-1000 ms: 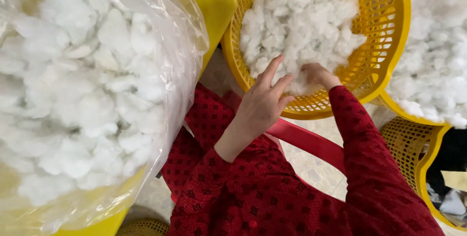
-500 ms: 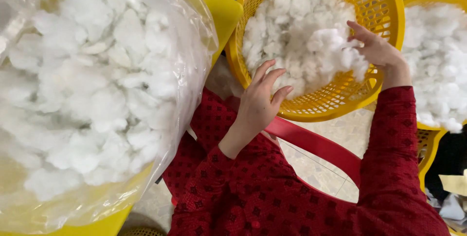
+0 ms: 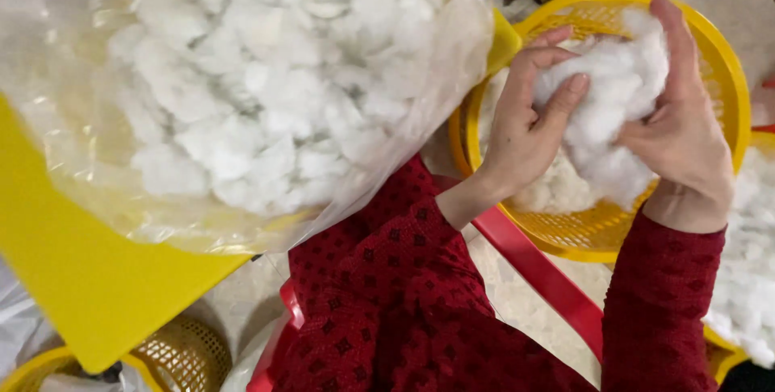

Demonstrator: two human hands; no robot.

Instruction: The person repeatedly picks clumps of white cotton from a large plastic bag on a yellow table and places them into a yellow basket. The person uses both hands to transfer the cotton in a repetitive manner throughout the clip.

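1. We see a clear plastic bag (image 3: 242,93) of white fluff filling the upper left, its top cut off.
2. A yellow basket (image 3: 731,61) sits upper right (much of its floor hidden).
3. Our left hand (image 3: 529,129) and right hand (image 3: 682,125) grip a fluff clump (image 3: 609,105) over the basket, fingers curled into it.

Single head-worn view, steeply downward and close over the yellow basket (image 3: 731,77); no second view for overlap

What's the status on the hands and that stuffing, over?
Left hand and right hand both gripping white fibre clump. Clump lifted over yellow basket. Nothing in the way.
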